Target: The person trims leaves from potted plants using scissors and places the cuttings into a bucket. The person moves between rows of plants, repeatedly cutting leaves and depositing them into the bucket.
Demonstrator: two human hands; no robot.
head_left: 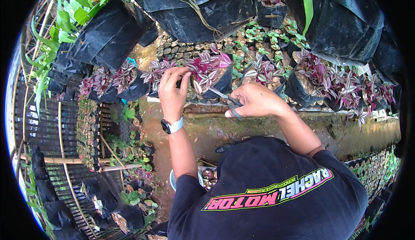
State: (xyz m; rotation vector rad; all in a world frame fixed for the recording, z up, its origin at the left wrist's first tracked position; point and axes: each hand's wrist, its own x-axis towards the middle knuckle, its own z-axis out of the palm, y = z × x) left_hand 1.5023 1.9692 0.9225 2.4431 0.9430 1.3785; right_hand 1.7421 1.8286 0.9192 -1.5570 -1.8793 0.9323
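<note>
My right hand (257,99) grips a pair of scissors (219,93) by the dark handles, with the blades pointing left. The blade tips reach the lower leaves of a purple-and-silver striped tradescantia (207,66) growing in a black polybag (222,83). At that plant's left side is my left hand (173,86), its thumb and index fingertips close together against the foliage. Whether a leaf or stem is pinched between them cannot be made out. A watch with a white strap (176,125) is on the left wrist. Another striped tradescantia (262,71) grows just right of the scissors.
Large black polybags (201,11) overhang the row from above. More potted tradescantia (337,78) stand to the right. Small seedling bags (176,48) fill the bed behind. A ledge (201,115) runs below the row. A light-blue rimmed bucket (172,179) sits by my left elbow.
</note>
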